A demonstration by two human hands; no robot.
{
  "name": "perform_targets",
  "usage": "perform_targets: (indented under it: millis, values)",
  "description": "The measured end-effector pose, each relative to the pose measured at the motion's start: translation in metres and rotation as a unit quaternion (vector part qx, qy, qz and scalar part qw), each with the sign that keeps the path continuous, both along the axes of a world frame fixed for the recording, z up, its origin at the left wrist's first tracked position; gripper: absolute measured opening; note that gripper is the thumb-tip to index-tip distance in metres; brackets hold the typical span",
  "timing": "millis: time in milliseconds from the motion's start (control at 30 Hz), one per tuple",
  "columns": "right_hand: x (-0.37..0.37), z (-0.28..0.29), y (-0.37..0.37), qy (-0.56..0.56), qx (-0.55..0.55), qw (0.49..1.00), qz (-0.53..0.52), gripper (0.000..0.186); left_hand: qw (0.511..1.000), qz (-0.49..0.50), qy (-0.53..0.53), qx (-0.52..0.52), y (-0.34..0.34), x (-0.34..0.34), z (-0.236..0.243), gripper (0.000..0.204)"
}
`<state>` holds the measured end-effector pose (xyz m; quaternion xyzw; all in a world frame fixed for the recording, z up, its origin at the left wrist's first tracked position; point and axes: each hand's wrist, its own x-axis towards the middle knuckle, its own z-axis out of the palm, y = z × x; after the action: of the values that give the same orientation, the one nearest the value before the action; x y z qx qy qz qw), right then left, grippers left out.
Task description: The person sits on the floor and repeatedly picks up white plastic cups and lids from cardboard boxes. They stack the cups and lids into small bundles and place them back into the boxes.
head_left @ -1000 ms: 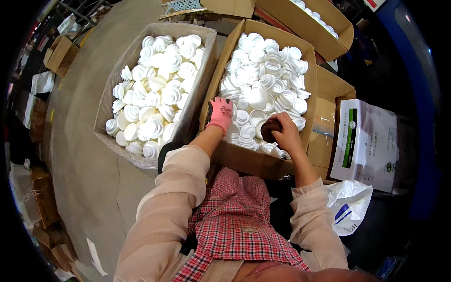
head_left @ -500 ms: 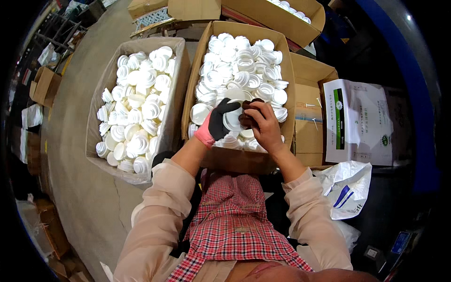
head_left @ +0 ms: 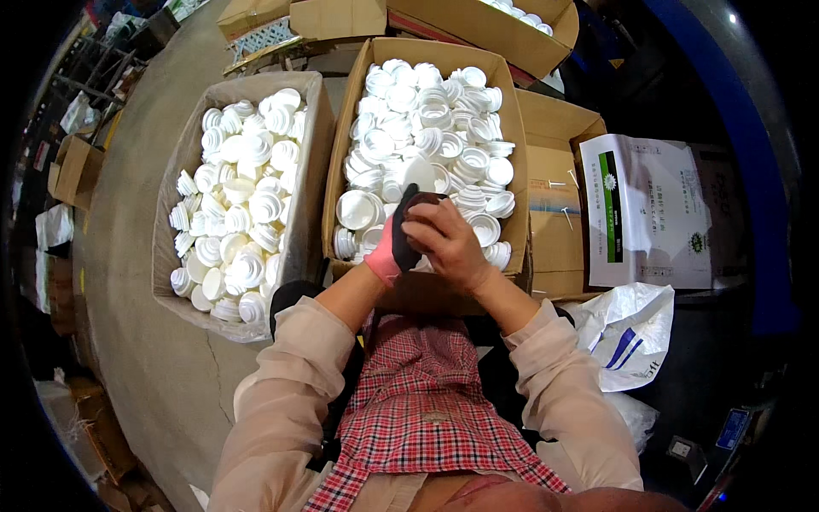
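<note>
My left hand (head_left: 401, 243), in a pink and black glove, is closed in front of my chest over the near part of the middle cardboard box (head_left: 339, 162). A round white plastic cap (head_left: 417, 176) stands out beyond its fingertips. Against the glove my bare right hand (head_left: 450, 243) has its fingers curled and pressed together. Something dark brown (head_left: 424, 200) shows at those fingertips; whether it covers them or is held, I cannot make out. White ridged plastic caps (head_left: 433, 115) fill the box below both hands.
To the left, a lined box (head_left: 160, 247) holds more white caps. On the right, a flattened carton (head_left: 554, 247) carries a few screws or nails, beside a white printed sack (head_left: 653, 222). A crumpled white bag (head_left: 631, 337) lies nearer. Another box of caps (head_left: 486, 34) stands behind.
Both hands have come closer to my body and together. My right hand has moved left over the gloved hand, covering much of it. The view has shifted slightly.
</note>
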<state>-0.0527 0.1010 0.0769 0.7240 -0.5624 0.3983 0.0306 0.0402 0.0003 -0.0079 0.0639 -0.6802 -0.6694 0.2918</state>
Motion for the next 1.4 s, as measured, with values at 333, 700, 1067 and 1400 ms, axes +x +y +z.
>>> perform_targets:
  millis: [333, 700, 1067, 1400]
  values:
    - [-0.055, -0.018, 0.006, -0.107, 0.187, 0.958, -0.191, 0.028, 0.977, 0.047, -0.205, -0.022, -0.015, -0.02, -0.026, 0.031]
    - [-0.067, -0.013, 0.027, -0.161, 0.183, 0.956, -0.162, 0.032, 0.618, 0.222, -0.579, -0.483, -0.084, 0.018, -0.049, 0.031]
    - [-0.051, 0.007, 0.021, -0.059, 0.009, 0.998, -0.005, 0.033, 0.982, 0.035, -0.099, 0.155, -0.05, 0.027, 0.051, 0.021]
    - [-0.033, 0.018, 0.019, -0.069, -0.043, 0.993, -0.082, 0.034, 0.986, 0.143, -0.08, -0.015, -0.046, 0.024, 0.061, 0.021]
